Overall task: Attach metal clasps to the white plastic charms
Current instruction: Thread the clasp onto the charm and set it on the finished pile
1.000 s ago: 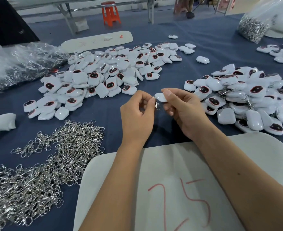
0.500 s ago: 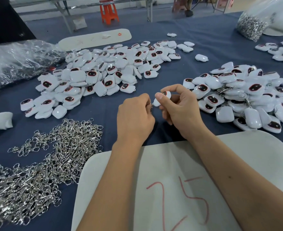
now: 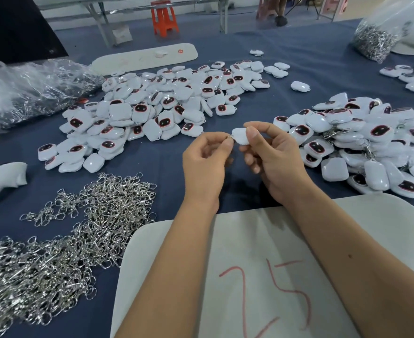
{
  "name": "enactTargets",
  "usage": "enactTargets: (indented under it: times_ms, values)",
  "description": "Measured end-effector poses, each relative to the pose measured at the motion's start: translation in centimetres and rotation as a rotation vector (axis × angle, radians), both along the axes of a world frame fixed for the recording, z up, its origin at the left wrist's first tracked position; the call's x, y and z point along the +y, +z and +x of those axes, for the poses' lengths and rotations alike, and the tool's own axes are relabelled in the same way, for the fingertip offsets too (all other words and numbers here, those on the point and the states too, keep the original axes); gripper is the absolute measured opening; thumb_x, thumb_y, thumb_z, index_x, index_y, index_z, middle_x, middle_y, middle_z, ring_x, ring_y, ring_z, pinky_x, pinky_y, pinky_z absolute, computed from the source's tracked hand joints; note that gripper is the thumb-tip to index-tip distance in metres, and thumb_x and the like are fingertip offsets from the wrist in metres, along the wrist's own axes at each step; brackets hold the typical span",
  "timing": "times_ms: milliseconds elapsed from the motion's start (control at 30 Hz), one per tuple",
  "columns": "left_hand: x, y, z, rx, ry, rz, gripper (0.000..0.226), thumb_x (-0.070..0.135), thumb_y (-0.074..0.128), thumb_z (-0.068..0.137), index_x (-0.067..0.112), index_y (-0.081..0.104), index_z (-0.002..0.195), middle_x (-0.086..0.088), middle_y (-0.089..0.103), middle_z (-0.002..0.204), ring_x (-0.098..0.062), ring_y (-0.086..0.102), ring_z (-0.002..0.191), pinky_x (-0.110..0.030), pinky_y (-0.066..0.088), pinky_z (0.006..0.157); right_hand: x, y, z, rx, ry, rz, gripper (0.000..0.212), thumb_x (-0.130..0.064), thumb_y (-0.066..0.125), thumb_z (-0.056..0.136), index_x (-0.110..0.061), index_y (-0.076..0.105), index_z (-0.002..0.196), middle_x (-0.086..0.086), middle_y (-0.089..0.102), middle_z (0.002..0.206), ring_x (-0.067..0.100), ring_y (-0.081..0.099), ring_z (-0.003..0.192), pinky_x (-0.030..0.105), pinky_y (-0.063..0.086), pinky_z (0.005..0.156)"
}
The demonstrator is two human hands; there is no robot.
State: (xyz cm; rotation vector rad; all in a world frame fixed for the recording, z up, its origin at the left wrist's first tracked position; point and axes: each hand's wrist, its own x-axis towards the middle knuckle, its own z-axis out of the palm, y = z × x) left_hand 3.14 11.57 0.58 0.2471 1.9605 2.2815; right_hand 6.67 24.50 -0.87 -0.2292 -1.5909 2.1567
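Observation:
My right hand pinches a white plastic charm between thumb and fingers, above the blue table. My left hand pinches a small metal clasp at the charm's left edge; most of the clasp is hidden by my fingertips. A large heap of loose white charms with dark faces lies beyond my hands. At the right sits a second pile of charms, some with clasps hanging from them. A pile of silver clasps spreads over the near left.
A white board marked 25 in red lies under my forearms. Clear plastic bags sit at far left, a bag of clasps at far right. A white curved piece lies at the left edge; another white board lies beyond.
Both hands stayed together at the table's middle. The charm was turned in my right fingers and now shows its plain white back, with the clasp still at its left edge.

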Motion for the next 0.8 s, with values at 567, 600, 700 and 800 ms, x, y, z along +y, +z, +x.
enactTargets:
  times_ms: [567, 600, 700, 800]
  values:
    - [-0.9, -0.6, -1.3, 0.218, 0.162, -0.098, 0.02, -0.002, 0.075, 0.083, 0.018, 0.076, 0.078, -0.002, 0.075, 0.074, -0.024, 0.069, 0.071, -0.04, 0.059, 0.075, -0.1, 0.0, 0.5, -0.016, 0.13, -0.05, 0.025, 0.003, 0.065, 0.098, -0.006, 0.062, 0.121, 0.016, 0.071, 0.084, 0.017, 0.059, 0.062, 0.021, 0.046, 0.053]
    - [-1.0, -0.6, -1.4, 0.275, 0.172, -0.171, 0.018, 0.0, 0.075, 0.083, 0.018, 0.076, 0.078, 0.001, 0.074, 0.073, -0.019, 0.066, 0.069, -0.037, 0.057, 0.072, -0.1, 0.0, 0.5, -0.021, 0.124, -0.037, 0.024, 0.003, 0.065, 0.098, -0.007, 0.063, 0.119, 0.015, 0.071, 0.083, 0.017, 0.059, 0.062, 0.021, 0.046, 0.052]
    - [-1.3, -0.6, -1.4, 0.417, 0.167, -0.344, 0.017, 0.001, 0.073, 0.084, 0.016, 0.074, 0.077, 0.012, 0.07, 0.07, -0.004, 0.06, 0.062, -0.019, 0.05, 0.065, -0.2, -0.1, 0.4, -0.043, 0.111, 0.002, 0.022, 0.003, 0.064, 0.098, -0.007, 0.063, 0.118, 0.013, 0.071, 0.081, 0.016, 0.059, 0.06, 0.021, 0.044, 0.05]
    - [-1.5, -0.5, -1.2, 0.566, 0.138, -0.518, 0.017, -0.003, 0.066, 0.085, 0.012, 0.073, 0.08, 0.008, 0.069, 0.073, -0.012, 0.063, 0.069, -0.028, 0.053, 0.071, -0.2, -0.1, 0.4, -0.06, 0.104, 0.019, 0.021, 0.003, 0.063, 0.099, -0.005, 0.062, 0.119, 0.012, 0.071, 0.078, 0.015, 0.059, 0.058, 0.021, 0.044, 0.049]
